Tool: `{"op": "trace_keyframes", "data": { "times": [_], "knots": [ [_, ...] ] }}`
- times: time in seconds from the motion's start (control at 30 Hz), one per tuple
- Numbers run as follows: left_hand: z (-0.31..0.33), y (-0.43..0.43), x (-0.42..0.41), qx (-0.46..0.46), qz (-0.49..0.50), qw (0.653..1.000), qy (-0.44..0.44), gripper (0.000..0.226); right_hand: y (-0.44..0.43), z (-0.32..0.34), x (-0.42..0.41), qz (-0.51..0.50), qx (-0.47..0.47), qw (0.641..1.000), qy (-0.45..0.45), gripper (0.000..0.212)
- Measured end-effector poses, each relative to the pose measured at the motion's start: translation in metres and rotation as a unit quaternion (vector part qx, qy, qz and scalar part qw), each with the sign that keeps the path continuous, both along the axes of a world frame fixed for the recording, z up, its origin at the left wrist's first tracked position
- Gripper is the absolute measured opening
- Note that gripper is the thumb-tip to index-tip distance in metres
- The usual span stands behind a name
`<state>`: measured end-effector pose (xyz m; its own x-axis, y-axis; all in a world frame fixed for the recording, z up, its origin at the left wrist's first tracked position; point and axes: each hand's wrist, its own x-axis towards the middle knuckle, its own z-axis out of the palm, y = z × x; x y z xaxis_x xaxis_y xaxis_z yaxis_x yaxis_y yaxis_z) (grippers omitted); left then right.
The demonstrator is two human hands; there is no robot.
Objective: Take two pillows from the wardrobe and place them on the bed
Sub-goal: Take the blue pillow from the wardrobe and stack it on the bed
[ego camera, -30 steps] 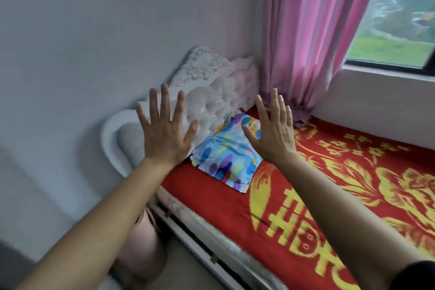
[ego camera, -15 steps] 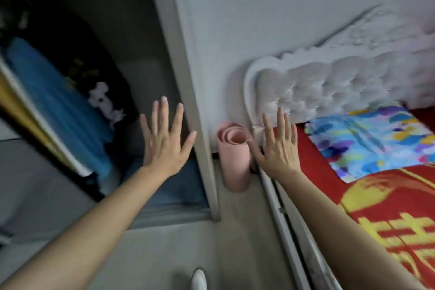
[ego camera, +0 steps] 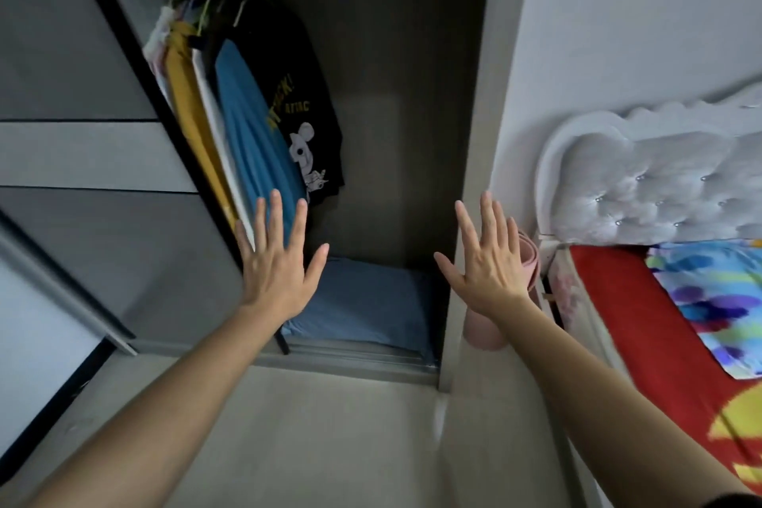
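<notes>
A blue pillow [ego camera: 367, 299] lies flat on the floor of the open wardrobe [ego camera: 466, 219], straight ahead. My left hand [ego camera: 280, 264] is stretched out in front of it, fingers spread, holding nothing, and covers the pillow's left end. My right hand [ego camera: 486, 264] is raised beside the wardrobe's right frame, also spread and holding nothing. A multicoloured pillow [ego camera: 717, 301] lies on the bed [ego camera: 626, 301] with its red cover, at the right, below the white tufted headboard [ego camera: 659, 186].
Several shirts [ego camera: 255, 128] hang on a rail in the wardrobe's upper left. The grey sliding door [ego camera: 82, 153] stands at the left. A rolled pink mat [ego camera: 527, 264] stands between wardrobe and bed. Pale floor [ego camera: 330, 425] lies below my arms.
My view has swung left from the bed to the open wardrobe. Both hands stay spread and raised, holding nothing. The coloured pillow has shifted to the right edge of view.
</notes>
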<state>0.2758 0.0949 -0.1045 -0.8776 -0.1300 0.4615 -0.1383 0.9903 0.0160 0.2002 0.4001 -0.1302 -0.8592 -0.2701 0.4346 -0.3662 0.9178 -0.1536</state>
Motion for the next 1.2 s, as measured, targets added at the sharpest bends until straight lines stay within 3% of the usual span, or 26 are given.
{"op": "trace_keyframes", "data": {
  "times": [0.37,0.63,0.93,1.2],
  "knots": [
    [-0.036,-0.169,-0.04,-0.014,-0.067,0.995,-0.066,0.075,-0.163,-0.017,-0.027,-0.043,0.035,0.998,-0.032,0.085],
    [-0.061,-0.184,-0.119,-0.001,-0.096,0.992,-0.085,0.076,-0.188,-0.042,-0.069,-0.064,0.051,0.996,-0.034,0.085],
    [-0.156,-0.17,-0.236,-0.004,-0.131,0.982,-0.137,0.075,-0.191,-0.159,-0.169,-0.078,-0.001,0.991,-0.109,0.086],
    [-0.26,-0.174,-0.317,0.033,-0.09,0.972,-0.213,0.074,-0.215,-0.272,-0.253,-0.066,0.002,0.975,-0.212,0.086]
  ]
}}
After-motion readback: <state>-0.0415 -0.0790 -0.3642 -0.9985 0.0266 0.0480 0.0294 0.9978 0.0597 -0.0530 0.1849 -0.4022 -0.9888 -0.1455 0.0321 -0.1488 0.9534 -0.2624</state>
